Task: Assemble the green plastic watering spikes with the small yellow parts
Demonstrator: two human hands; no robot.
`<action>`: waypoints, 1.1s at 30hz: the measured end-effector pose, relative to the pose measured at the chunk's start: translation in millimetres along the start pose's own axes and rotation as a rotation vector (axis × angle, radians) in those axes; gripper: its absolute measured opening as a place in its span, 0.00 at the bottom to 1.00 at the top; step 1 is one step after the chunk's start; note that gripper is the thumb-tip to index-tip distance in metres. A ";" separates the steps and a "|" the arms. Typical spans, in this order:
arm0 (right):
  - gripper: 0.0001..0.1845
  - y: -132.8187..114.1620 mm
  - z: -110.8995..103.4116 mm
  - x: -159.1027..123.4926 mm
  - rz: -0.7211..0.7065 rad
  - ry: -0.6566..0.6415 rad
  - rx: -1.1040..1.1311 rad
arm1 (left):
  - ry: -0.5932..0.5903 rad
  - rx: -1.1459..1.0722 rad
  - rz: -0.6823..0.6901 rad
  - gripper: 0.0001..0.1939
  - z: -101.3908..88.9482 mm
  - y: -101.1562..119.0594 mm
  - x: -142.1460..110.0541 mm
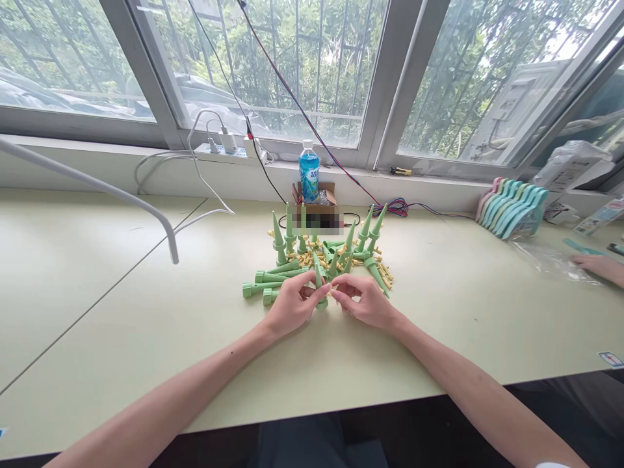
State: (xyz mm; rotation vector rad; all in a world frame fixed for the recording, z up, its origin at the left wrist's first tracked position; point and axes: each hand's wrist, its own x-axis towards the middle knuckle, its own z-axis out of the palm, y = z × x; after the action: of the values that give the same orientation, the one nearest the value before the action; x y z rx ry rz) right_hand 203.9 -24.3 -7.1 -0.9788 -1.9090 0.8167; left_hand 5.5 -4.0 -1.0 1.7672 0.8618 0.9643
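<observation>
My left hand [291, 304] is closed round a green cone-shaped spike [318, 282], holding it upright just above the pale green table [195, 338]. My right hand [366, 301] meets it from the right, fingertips pinched on a small yellow piece [333, 290] beside the spike's base. Right behind both hands lies a pile of several more green spikes [277, 279], some standing, some lying flat, mixed with several small yellow parts [385, 272].
A blue water bottle [309, 173] and a small cardboard box [322, 195] stand at the back by the window sill. Cables [404, 208] and a white tube [97, 188] cross the table. Pastel items [511, 205] and another person's hand [599, 266] are at the right.
</observation>
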 end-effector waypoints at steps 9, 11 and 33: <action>0.12 -1.5 0.1 0.3 0.024 -0.032 -0.021 | 0.008 0.058 0.034 0.14 -0.3 -3.1 0.1; 0.12 -0.8 0.2 0.2 0.038 -0.048 -0.015 | 0.007 0.079 0.057 0.13 -0.3 -5.1 0.0; 0.18 3.7 -1.0 0.3 0.037 0.078 -0.079 | 0.141 0.066 0.148 0.15 -1.4 -1.4 -1.2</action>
State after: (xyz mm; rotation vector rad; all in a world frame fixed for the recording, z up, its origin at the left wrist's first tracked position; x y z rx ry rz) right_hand 205.9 -22.0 -9.6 -1.0809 -1.8727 0.7186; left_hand 3.5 -4.1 -2.2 1.8574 0.8688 1.1801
